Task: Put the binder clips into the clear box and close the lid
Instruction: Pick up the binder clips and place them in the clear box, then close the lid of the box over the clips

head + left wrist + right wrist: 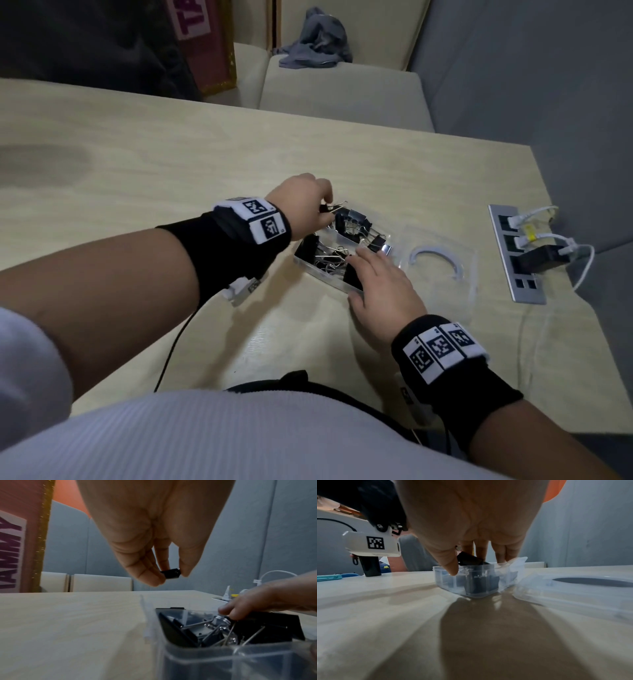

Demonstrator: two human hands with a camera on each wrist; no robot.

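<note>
The clear box point(337, 277) is sitting open on the table point(137, 164), already holding many binder clips point(352, 222). The left hand point(303, 202) is pinching 1 small clip point(170, 573) above it. The right hand point(383, 284), fingers straight, is steadying the box. The lid point(442, 270) is lying beside it, still waiting.

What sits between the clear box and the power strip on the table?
The box's clear lid, lying flat on the table right of the clear box, with the power strip beyond it. The head view shows this best.
</note>
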